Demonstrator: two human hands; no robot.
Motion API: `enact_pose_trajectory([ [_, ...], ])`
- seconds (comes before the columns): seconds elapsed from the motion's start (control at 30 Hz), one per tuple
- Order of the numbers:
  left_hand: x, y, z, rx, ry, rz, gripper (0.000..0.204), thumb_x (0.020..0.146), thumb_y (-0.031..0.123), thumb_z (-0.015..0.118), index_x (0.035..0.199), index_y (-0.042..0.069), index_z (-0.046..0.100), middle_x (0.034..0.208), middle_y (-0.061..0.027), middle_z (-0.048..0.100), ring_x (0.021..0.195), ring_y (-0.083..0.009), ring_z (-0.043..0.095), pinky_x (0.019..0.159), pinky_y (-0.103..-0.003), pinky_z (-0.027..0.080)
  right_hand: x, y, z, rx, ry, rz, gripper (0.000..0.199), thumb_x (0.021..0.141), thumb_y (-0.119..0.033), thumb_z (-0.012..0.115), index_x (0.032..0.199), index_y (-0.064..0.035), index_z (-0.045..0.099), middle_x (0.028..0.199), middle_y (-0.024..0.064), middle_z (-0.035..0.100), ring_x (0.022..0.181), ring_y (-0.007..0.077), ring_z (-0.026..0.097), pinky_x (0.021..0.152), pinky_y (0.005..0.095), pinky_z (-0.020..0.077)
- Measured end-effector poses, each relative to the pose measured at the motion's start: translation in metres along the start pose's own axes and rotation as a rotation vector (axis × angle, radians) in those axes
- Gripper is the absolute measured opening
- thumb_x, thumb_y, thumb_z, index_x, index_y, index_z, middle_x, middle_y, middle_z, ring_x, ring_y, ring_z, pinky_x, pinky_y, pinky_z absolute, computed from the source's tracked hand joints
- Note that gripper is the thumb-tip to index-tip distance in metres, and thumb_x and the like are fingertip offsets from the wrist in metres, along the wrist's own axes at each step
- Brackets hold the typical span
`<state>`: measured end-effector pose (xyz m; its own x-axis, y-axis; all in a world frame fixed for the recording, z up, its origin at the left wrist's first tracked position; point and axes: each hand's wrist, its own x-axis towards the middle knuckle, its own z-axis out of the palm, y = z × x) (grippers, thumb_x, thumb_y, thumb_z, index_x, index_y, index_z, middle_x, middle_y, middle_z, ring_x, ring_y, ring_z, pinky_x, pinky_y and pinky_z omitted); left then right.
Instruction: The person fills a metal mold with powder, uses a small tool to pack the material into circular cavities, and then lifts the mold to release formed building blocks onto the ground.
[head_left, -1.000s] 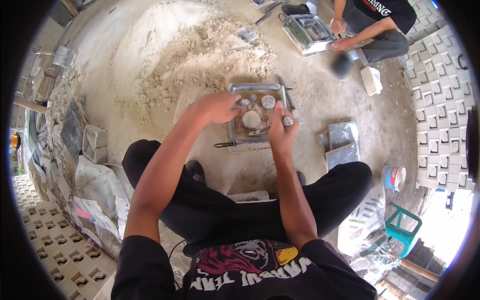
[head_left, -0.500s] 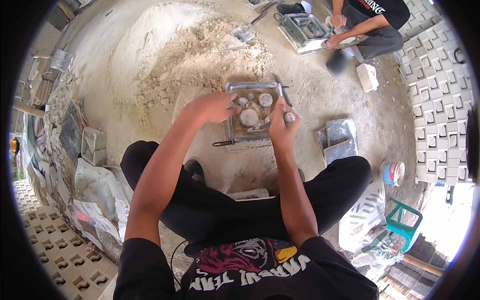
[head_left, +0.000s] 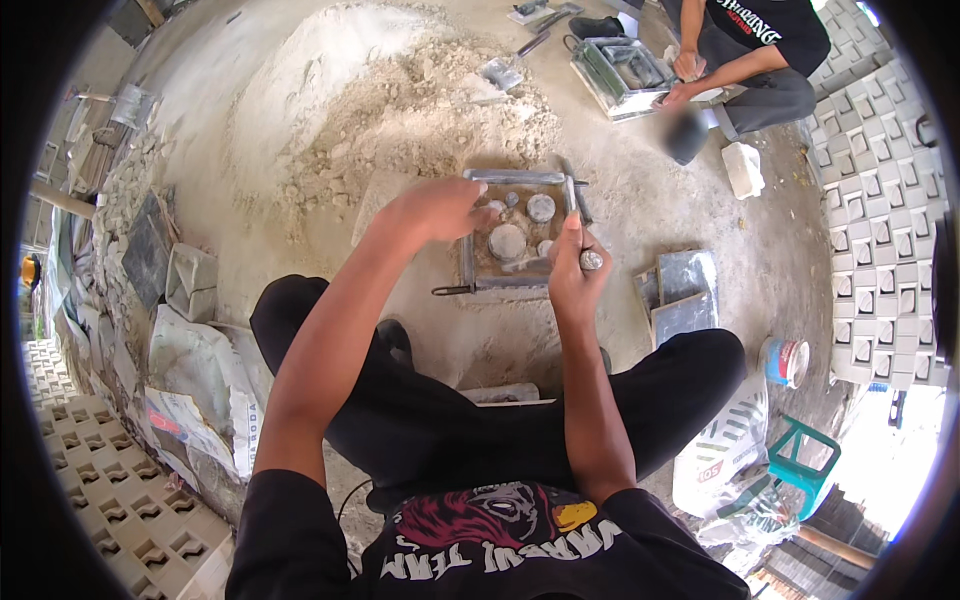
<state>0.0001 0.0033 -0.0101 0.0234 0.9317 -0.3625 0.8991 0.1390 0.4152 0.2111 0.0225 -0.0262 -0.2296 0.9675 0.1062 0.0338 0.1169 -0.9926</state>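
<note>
A square grey metal mould frame (head_left: 466, 262) lies on the ground in front of me. Inside it, sandy material surrounds several round grey discs, among them a large one (head_left: 508, 242) and a medium one (head_left: 541, 208). My left hand (head_left: 440, 208) reaches over the frame's left side, its fingers apart near a small disc. At the right side, my right hand (head_left: 578, 270) is closed round a tool with a rounded handle end (head_left: 591, 260). The tool's other end is mostly hidden, so its kind is unclear.
A heap of pale sand (head_left: 390, 120) lies beyond the frame. Far right, a co-worker's hands (head_left: 685, 80) work at another mould (head_left: 620, 80). Metal plates (head_left: 685, 295), a white sack (head_left: 725, 440) and a green stool (head_left: 805, 460) are at right. Patterned blocks (head_left: 875, 250) are stacked beyond.
The whole view has shifted slightly. My left hand has moved a little further over the frame. The thin part of the tool, seen inside the frame before, now shows less.
</note>
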Motion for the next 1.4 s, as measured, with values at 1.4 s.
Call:
enact_pose_trajectory([
  [1.4,-0.014,-0.008,-0.006,-0.019,0.009,-0.043,0.052,0.092,0.045,0.05,0.125,0.005,0.054,0.103,-0.0236,0.063,0.1,-0.0381,0.06,0.084,-0.046,0.047,0.005,0.016,0.039,-0.101,-0.069,-0.027,0.04,0.098,-0.03,0.053,0.072,0.0004,0.055,0.058,0.0004,0.046,0.058,0.0086,0.041,0.054,0.0283,0.0373],
])
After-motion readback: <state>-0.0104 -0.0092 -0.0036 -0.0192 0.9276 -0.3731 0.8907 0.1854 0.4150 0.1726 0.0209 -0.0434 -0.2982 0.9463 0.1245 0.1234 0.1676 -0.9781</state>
